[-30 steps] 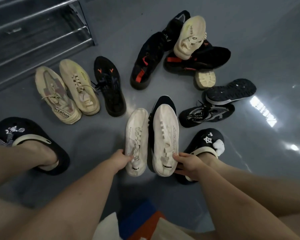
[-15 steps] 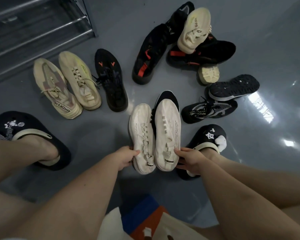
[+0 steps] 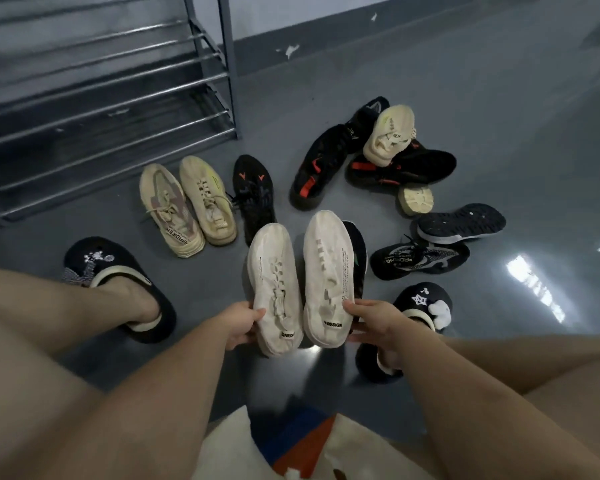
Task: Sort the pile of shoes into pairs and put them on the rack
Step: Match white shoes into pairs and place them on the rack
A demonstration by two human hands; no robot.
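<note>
My left hand (image 3: pixel 240 323) grips the heel of a white sneaker (image 3: pixel 273 282), and my right hand (image 3: pixel 373 320) grips the heel of its white match (image 3: pixel 328 271). Both shoes are held side by side above the floor, toes pointing away. A black shoe (image 3: pixel 357 251) lies partly hidden behind the right one. The metal shoe rack (image 3: pixel 111 109) stands at the upper left. Two beige sneakers (image 3: pixel 187 206) sit next to a black one (image 3: pixel 255 199) in front of it. The mixed pile of black and cream shoes (image 3: pixel 378 157) lies further back on the right.
My feet wear black slippers, one at left (image 3: pixel 118 282) and one at right (image 3: pixel 420 306). Two dark sneakers (image 3: pixel 440 244) lie on the grey floor at the right, one showing its sole. A wall with a dark skirting runs behind the pile.
Both hands have lifted the white pair up off the floor, uncovering more of the black shoe behind. The view has tilted up, showing more of the rack.
</note>
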